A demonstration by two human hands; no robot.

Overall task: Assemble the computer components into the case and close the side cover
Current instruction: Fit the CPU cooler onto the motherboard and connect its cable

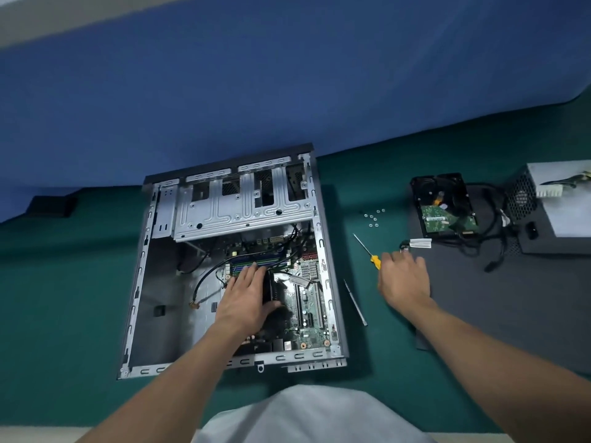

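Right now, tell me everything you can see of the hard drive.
The hard drive lies flat, underside up, right of the case, at the far corner of the dark mat. Its body looks like black metal; a green circuit board covers the near part, with a small orange patch at its far edge. Black cables run along its right and near edges, seemingly touching it. The power supply stands beyond them. The right hand is nearer the camera, clear of it.
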